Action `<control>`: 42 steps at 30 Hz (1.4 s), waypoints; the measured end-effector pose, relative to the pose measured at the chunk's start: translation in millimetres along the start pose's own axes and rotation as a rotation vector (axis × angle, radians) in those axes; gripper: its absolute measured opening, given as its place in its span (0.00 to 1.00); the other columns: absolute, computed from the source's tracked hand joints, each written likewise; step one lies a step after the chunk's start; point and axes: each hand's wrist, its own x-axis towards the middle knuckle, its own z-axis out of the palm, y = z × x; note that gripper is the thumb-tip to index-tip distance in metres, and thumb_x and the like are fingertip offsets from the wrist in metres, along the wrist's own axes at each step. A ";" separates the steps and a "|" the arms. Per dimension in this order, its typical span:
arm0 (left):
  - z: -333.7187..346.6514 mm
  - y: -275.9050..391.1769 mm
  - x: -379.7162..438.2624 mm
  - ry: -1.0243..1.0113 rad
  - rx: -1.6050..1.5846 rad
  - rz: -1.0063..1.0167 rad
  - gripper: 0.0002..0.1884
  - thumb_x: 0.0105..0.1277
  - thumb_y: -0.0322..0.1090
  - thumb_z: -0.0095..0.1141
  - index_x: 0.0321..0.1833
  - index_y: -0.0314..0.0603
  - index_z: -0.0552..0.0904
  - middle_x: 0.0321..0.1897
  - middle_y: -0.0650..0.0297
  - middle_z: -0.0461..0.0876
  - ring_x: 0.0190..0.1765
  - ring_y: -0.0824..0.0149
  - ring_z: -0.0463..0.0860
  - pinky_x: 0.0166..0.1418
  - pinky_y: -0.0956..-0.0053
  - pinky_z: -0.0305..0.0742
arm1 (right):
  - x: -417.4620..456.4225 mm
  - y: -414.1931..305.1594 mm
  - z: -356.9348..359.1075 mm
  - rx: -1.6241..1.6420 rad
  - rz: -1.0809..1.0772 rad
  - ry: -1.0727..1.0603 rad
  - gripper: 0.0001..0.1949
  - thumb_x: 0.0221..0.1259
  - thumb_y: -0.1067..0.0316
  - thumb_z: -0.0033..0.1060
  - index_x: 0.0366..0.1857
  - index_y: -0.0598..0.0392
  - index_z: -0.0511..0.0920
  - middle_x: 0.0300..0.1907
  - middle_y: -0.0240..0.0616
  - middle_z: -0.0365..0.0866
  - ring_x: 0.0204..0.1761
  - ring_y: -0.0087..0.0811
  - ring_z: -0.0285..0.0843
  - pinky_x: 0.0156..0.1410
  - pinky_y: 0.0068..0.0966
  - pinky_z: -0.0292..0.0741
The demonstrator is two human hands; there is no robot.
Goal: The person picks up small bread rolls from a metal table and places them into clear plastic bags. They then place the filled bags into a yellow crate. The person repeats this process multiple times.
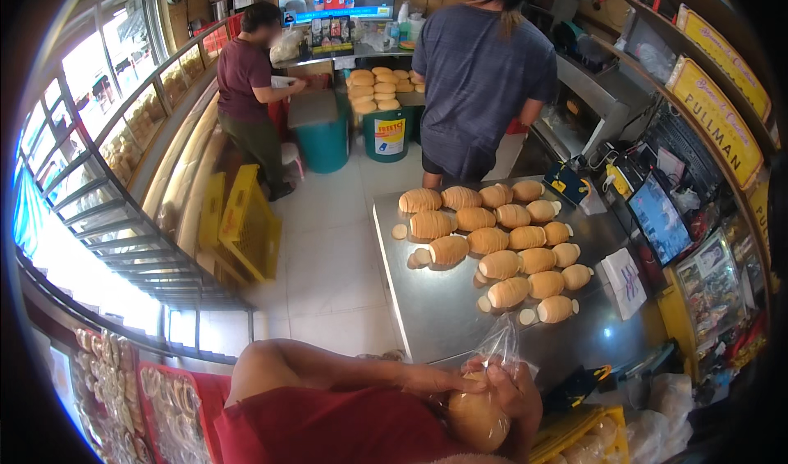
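A clear plastic bag [506, 341] with a golden-brown loaf of bread [479, 416] inside is held close against my body, at the table's near edge. My left hand [452, 383] reaches across from the left and grips the bag near its gathered neck. On the bag's other side, my right hand [516, 393] pinches the plastic just above the loaf. The bag's loose end points up toward the table. Beyond my hands, rows of sliced loaves [489, 240] lie on a stainless steel table [425, 316]. Cut end pieces [527, 316] rest beside some of them.
A folded white cloth or bag [623, 282] and a monitor [660, 218] stand at the right. One co-worker [486, 76] stands beyond the table, another [246, 88] by the left shelves. Yellow crates [252, 224] lean on the left; a yellow crate [572, 433] sits by my right side.
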 end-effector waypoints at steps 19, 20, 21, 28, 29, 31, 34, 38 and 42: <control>4.5 9.4 6.4 0.241 0.314 0.480 0.34 0.79 0.60 0.54 0.70 0.34 0.78 0.63 0.58 0.82 0.65 0.68 0.78 0.70 0.71 0.73 | 18.8 -20.7 12.1 -0.285 -0.166 0.155 0.14 0.71 0.66 0.54 0.48 0.61 0.87 0.36 0.45 0.88 0.37 0.39 0.85 0.49 0.32 0.81; 5.5 13.8 5.5 0.255 0.335 0.494 0.33 0.78 0.60 0.55 0.70 0.36 0.79 0.62 0.59 0.82 0.66 0.68 0.77 0.70 0.72 0.72 | 20.5 -17.9 10.7 -0.348 -0.231 0.119 0.13 0.71 0.66 0.54 0.47 0.61 0.87 0.36 0.44 0.88 0.37 0.40 0.85 0.49 0.32 0.81; 5.8 18.0 4.0 0.271 0.357 0.509 0.32 0.78 0.60 0.56 0.70 0.37 0.80 0.62 0.59 0.82 0.66 0.68 0.77 0.70 0.72 0.72 | 22.2 -14.9 9.7 -0.413 -0.339 0.158 0.13 0.71 0.67 0.55 0.46 0.62 0.87 0.35 0.45 0.88 0.36 0.39 0.85 0.48 0.32 0.81; -1.3 33.1 8.1 0.500 0.598 0.398 0.26 0.79 0.56 0.56 0.64 0.41 0.83 0.45 0.64 0.87 0.45 0.73 0.82 0.46 0.75 0.78 | 32.2 0.0 10.2 -0.334 -0.348 0.459 0.11 0.71 0.67 0.56 0.34 0.63 0.84 0.27 0.42 0.85 0.30 0.34 0.83 0.39 0.31 0.78; -1.3 30.7 12.0 0.514 0.567 0.468 0.25 0.80 0.56 0.55 0.60 0.40 0.85 0.40 0.66 0.86 0.41 0.75 0.81 0.44 0.77 0.78 | 31.9 2.9 10.8 -0.324 -0.317 0.465 0.13 0.72 0.67 0.55 0.31 0.64 0.83 0.25 0.41 0.83 0.29 0.33 0.82 0.38 0.32 0.77; -2.2 25.8 18.8 0.590 0.549 0.536 0.25 0.81 0.57 0.53 0.51 0.40 0.89 0.30 0.70 0.83 0.33 0.79 0.78 0.39 0.79 0.76 | 31.1 10.2 10.2 -0.138 -0.275 0.491 0.16 0.70 0.59 0.64 0.45 0.64 0.82 0.39 0.43 0.85 0.42 0.31 0.83 0.48 0.29 0.79; -7.5 21.0 23.0 0.720 0.393 0.483 0.27 0.83 0.57 0.48 0.47 0.39 0.90 0.26 0.69 0.82 0.31 0.77 0.78 0.37 0.76 0.77 | 23.2 25.1 8.1 0.273 -0.373 0.533 0.25 0.66 0.53 0.70 0.57 0.63 0.80 0.49 0.45 0.82 0.54 0.32 0.80 0.58 0.28 0.78; -18.7 23.8 31.6 0.728 0.476 0.502 0.29 0.84 0.58 0.42 0.51 0.41 0.90 0.29 0.64 0.84 0.30 0.72 0.81 0.34 0.73 0.78 | 8.8 45.4 8.3 -0.381 -0.063 0.341 0.29 0.63 0.53 0.74 0.61 0.63 0.79 0.55 0.45 0.81 0.57 0.33 0.79 0.60 0.31 0.78; -16.4 27.5 48.4 0.719 0.661 0.854 0.23 0.84 0.52 0.48 0.61 0.38 0.83 0.39 0.59 0.85 0.42 0.67 0.84 0.49 0.66 0.81 | 3.6 47.6 6.5 -0.257 -0.097 0.457 0.22 0.64 0.59 0.72 0.56 0.61 0.81 0.49 0.42 0.85 0.49 0.32 0.83 0.51 0.28 0.80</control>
